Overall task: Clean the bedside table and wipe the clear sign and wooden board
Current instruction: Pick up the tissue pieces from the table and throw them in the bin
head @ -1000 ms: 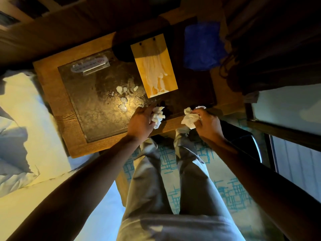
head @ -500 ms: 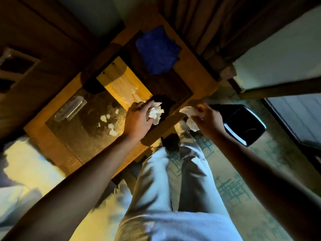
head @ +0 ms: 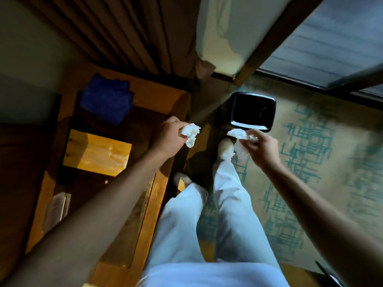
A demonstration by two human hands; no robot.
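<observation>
both arms reach forward – the left hand [head: 169,136] grips a crumpled white tissue [head: 190,132] over the bedside table [head: 163,100] edge, the right hand [head: 260,148] pinches another tissue [head: 238,134] near the black bin [head: 251,111] at 1 o'clock – with the pale-smeared wooden board [head: 96,152] at 9 o'clock and the clear sign [head: 57,208] at 8 o'clock.

The person wears pale, loose trousers [head: 209,228] and light slippers [head: 225,149], with 2 bare forearms, no sleeves.

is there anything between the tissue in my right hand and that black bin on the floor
Nothing visible. The right hand holds its tissue just in front of the black bin, whose open top is clear, with only bare floor between.
</observation>
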